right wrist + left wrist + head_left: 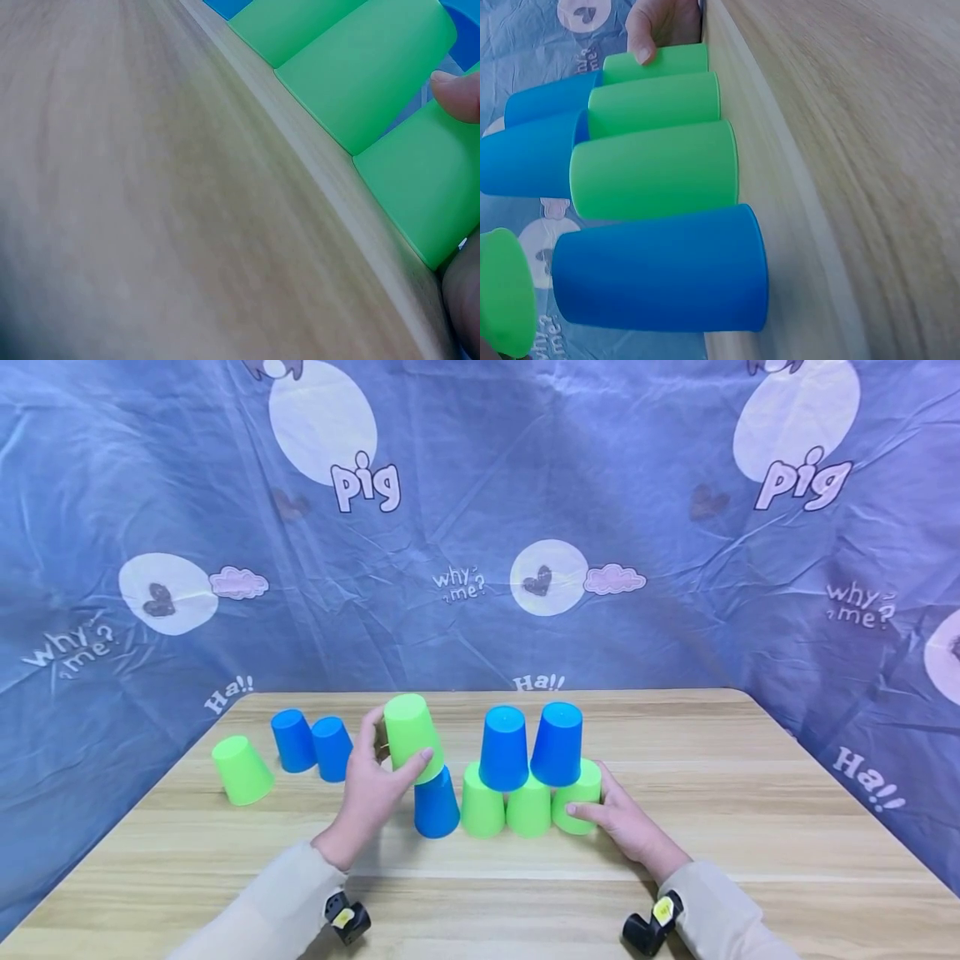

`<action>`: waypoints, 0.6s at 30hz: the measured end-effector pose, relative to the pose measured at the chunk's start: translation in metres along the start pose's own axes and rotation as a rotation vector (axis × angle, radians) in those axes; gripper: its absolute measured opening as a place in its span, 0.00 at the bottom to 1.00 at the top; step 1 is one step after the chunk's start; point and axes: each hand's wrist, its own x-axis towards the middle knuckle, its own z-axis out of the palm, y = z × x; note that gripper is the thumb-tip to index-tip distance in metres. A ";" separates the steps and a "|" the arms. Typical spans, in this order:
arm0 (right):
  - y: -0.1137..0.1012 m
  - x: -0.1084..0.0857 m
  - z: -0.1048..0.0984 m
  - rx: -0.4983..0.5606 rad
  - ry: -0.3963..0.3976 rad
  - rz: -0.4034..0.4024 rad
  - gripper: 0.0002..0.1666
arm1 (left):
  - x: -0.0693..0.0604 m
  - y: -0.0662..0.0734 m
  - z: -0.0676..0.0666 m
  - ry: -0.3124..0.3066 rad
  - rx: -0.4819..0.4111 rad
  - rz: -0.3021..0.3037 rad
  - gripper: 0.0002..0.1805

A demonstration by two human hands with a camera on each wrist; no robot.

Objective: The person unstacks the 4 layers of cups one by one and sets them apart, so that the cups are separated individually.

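The left hand (pixel 369 789) pinches an upside-down green cup (pixel 411 735) between thumb and fingers, just above the end blue cup (pixel 437 810) of a bottom row; the left wrist view shows a gap between the two. The right hand (pixel 624 825) curls round the rightmost green cup (pixel 576 783), thumb in front; its far fingers are mostly hidden, so I cannot tell how firmly they press.

Should the raised cup come down off-centre, its rim could tip the end blue cup or clip the left upper blue cup (pixel 504 752). A sideways nudge from the right hand might open the row and drop the right upper blue cup (pixel 557 747), which straddles the rightmost green cup and the middle green cup (pixel 528 814) (thin-looking cups probably shift at a touch).

The left upper blue cup limits room on the raised cup's right, resting across the middle one and the inner green cup (pixel 482 810). On the far left of the desk (pixel 525 893) stand a loose green cup (pixel 242 772), an outer blue cup (pixel 293 743) and a nearer blue cup (pixel 332 750), the last close beside the left hand. A printed cloth (pixel 450 652) hangs behind.
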 end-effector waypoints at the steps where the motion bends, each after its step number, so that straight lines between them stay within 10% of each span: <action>1: 0.000 0.000 0.000 0.000 0.000 0.001 0.37 | -0.001 -0.001 -0.001 0.018 -0.006 0.000 0.35; 18: 0.002 0.001 -0.002 -0.019 -0.010 -0.022 0.38 | -0.008 -0.021 -0.032 0.125 -0.032 -0.085 0.39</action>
